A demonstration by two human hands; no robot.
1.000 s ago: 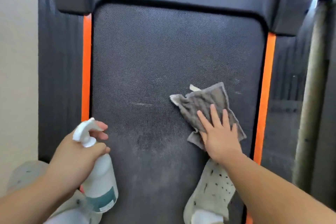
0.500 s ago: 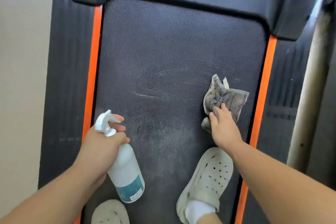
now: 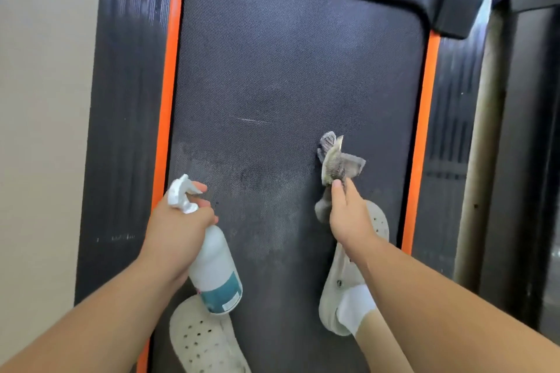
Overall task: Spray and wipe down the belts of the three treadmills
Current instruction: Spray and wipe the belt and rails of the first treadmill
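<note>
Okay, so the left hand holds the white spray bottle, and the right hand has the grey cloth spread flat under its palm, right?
Not quite. The head view shows the right hand pinching the grey cloth, which is bunched up, not spread flat under its palm. The left hand does hold the white spray bottle.

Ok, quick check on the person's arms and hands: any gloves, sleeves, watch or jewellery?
No gloves: the left hand and the right hand are bare. The left forearm and the right forearm are uncovered down to the frame edge, so no sleeve shows. No watch, band or ring is visible on either wrist or hand.
</note>
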